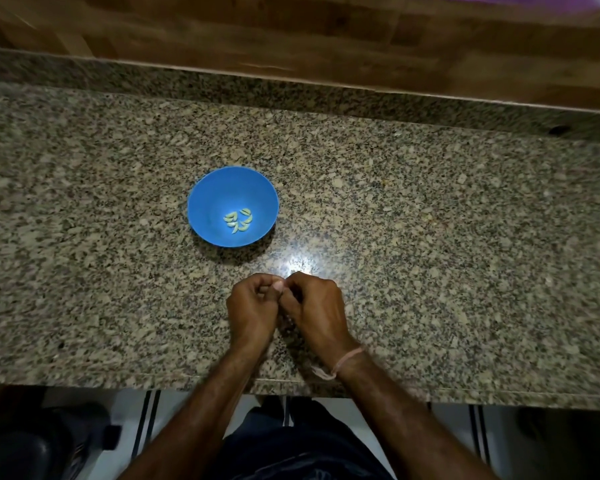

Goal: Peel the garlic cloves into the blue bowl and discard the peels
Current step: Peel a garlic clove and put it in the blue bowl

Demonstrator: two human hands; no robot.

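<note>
Speckled granite table (430, 237), wooden panel behind, tiled floor below. Blue bowl (201, 192) sitting upright left of centre, holding peeled cloves (238, 221) lying every way. Left hand (253, 310) and right hand (314, 306) meeting near the front edge, fingers (265, 281) curling tight, pinching pale clove (278, 285); axis too small to tell.

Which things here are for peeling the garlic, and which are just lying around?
For the job: blue bowl; peeled cloves inside it; left hand and right hand, both pinching a pale bit, likely a clove.
Just there: granite counter; wooden wall behind it; thread band on the right wrist.
</note>
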